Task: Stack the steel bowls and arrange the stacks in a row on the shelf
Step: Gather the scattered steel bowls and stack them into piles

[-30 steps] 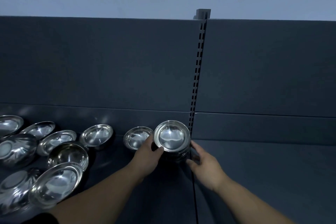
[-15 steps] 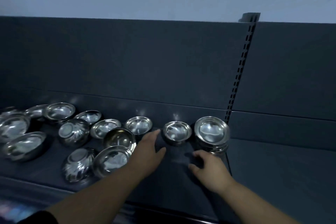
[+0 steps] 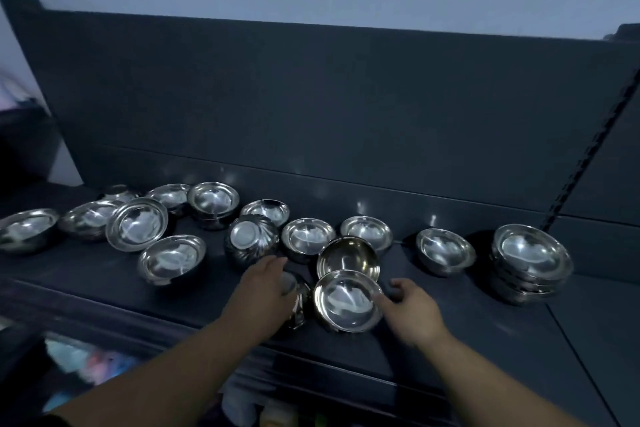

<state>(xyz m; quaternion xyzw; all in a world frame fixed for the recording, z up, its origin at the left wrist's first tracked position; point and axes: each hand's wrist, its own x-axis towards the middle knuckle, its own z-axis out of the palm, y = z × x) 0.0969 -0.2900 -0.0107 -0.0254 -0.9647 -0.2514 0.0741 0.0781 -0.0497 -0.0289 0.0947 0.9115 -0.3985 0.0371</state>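
On a dark shelf [image 3: 485, 340] strewn with loose steel bowls [image 3: 171, 258], 1 overturned bowl [image 3: 299, 305] is covered by the flat, spread left hand [image 3: 263, 291], while 1 upright bowl [image 3: 346, 302], likely light, rigid and slippery and best taken by its rim, is touched there by the loosely curled right hand [image 3: 412, 310], grip unclear.

On the shelf [image 3: 485, 340], far right: stack of bowls [image 3: 531, 255], near the back panel [image 3: 346, 107]. Left of it, apart: single bowl [image 3: 445, 250]. Further left, scattered: loose bowls, overturned bowl [image 3: 251, 241] among them. Near the front edge: front bowl [image 3: 348, 300] between left hand [image 3: 263, 291] and right hand [image 3: 412, 308], touching rear bowl [image 3: 348, 255] just behind.
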